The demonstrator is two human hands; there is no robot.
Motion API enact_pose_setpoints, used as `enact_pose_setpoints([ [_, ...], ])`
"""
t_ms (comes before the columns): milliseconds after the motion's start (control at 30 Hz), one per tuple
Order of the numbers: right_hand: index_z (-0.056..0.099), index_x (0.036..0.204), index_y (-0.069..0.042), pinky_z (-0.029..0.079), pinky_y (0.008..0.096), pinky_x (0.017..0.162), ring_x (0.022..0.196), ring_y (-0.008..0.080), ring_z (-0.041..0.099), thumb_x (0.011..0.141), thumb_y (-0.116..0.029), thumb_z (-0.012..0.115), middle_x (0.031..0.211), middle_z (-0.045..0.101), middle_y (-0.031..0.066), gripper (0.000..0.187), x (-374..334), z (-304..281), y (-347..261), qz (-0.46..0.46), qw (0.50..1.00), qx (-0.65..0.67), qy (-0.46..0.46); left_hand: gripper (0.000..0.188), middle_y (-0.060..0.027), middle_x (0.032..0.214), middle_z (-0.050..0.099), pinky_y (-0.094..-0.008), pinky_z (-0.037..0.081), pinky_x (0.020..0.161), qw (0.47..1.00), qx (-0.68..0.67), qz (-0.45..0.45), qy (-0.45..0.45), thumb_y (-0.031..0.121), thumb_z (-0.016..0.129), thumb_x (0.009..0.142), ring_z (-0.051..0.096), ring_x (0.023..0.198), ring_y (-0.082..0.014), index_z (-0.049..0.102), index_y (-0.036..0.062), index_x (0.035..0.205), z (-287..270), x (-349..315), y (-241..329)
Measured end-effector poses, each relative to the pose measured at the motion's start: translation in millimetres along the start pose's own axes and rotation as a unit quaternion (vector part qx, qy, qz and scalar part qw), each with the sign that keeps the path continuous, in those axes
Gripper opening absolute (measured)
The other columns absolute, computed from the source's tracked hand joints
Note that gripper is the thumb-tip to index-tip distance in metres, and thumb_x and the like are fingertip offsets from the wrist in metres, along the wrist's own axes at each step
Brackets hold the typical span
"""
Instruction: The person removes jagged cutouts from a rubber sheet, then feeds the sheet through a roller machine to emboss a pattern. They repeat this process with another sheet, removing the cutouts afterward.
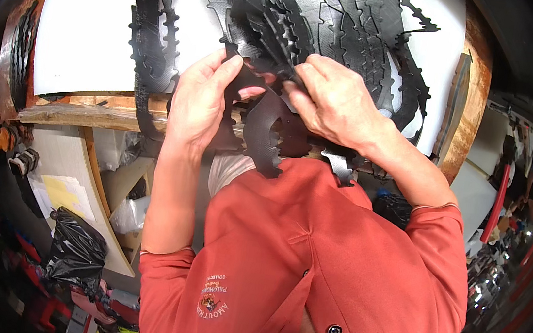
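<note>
My left hand [201, 96] is closed, thumb and fingers pinching a thin black leather-like piece with a notched edge. To its right, my right hand [339, 102] grips a bundle of similar black notched pieces [274, 39] by their near end. Below and between the hands, a curved black piece [262, 133] hangs over the table's front edge against my shirt. More black notched strips [360, 36] lie overlapping on the white board just beyond my right hand. Two long strips [151, 55] lie left of my left hand. Overlap hides exactly how many pieces each hand holds.
The white board [78, 33] covers a worn wooden table [81, 116]. Dark strips stand at its left end [23, 53]. Under the table are a shelf panel with papers [62, 196] and a black plastic bag [76, 247]. Clutter lines the floor at right.
</note>
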State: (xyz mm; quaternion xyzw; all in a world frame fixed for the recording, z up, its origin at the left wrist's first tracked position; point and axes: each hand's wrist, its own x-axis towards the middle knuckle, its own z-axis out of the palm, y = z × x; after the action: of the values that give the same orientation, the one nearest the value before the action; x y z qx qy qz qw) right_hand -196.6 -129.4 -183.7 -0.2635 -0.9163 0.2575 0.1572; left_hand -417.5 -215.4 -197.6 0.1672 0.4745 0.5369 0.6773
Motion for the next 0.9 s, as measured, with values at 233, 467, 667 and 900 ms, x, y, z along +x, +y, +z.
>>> enact_pose_setpoints([
  [233,0.065,0.099,0.002,0.048,0.0343,0.065,0.07,0.0126,0.055,0.108,-0.029,0.06,0.077,0.06,0.005,0.032,13.7,-57.2,14.5,0.244,0.932,0.263,-0.049,0.044,-0.0188,0.14,0.063,-0.0381,0.052,0.108,0.862,0.315,0.317,0.238,0.003,0.069,0.102,0.064,0.125,-0.0242,0.057,-0.008,0.144,34.9,-23.9,1.5],
  [467,0.071,0.113,0.001,0.051,0.0284,0.078,0.086,0.0071,0.059,0.111,-0.028,0.058,0.094,0.069,-0.0011,0.032,14.6,-32.3,25.0,0.193,0.874,0.443,-0.048,0.055,-0.0159,0.129,0.066,-0.0354,0.059,0.101,0.963,0.17,0.175,0.112,0.002,0.08,0.094,0.069,0.118,-0.0233,0.057,-0.0108,0.143,82.7,-0.3,-18.5],
  [667,0.07,0.109,0.002,0.053,0.0335,0.071,0.077,0.0153,0.064,0.11,-0.023,0.058,0.086,0.071,0.0064,0.028,13.7,-40.6,26.6,0.185,0.921,0.344,-0.01,0.039,-0.0146,0.12,0.072,-0.0334,0.063,0.094,0.965,0.13,0.206,0.096,0.001,0.073,0.1,0.073,0.106,-0.0204,0.063,-0.0093,0.137,63.3,11.3,-30.6],
  [900,0.058,0.089,0.001,0.053,0.0459,0.067,0.072,0.0377,0.063,0.092,-0.01,0.072,0.079,0.059,0.0159,0.018,29.1,-58.1,23.1,0.005,0.991,-0.078,0.108,0.024,-0.0146,0.117,0.076,-0.0338,0.062,0.096,0.982,-0.01,0.177,0.063,0.002,0.06,0.108,0.073,0.109,-0.0182,0.065,-0.0071,0.129,48.4,-1.5,-21.0],
])
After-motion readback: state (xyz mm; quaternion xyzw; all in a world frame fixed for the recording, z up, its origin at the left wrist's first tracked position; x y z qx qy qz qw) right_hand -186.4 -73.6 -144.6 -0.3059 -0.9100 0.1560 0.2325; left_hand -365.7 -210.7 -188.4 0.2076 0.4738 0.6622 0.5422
